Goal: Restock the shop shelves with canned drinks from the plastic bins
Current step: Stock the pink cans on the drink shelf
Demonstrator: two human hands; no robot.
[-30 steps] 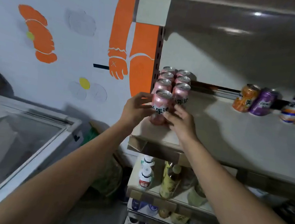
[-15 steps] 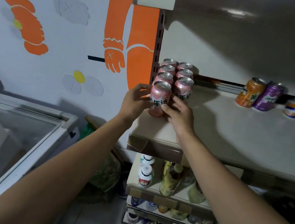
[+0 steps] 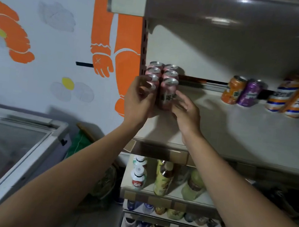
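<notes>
Pink drink cans stand in two short rows at the left end of the grey shelf [image 3: 236, 135]. My left hand [image 3: 137, 100] is curled round the front can of the left row [image 3: 151, 86], which is mostly hidden behind my fingers. The front can of the right row [image 3: 167, 94] stands beside it. My right hand [image 3: 187, 111] is just right of that can, with its fingers loosely extended and their tips touching the can's side. No plastic bin is in view.
Further right on the shelf lie an orange can [image 3: 233, 89], a purple can [image 3: 250, 92] and striped cans [image 3: 288, 99]. Lower shelves hold bottles [image 3: 163, 179]. A glass-topped chest freezer [image 3: 18, 144] stands at the left under a painted wall.
The pink can that both hands held in front of the left row now stands closer in with the row. My right hand has let go and opened beside the right row.
</notes>
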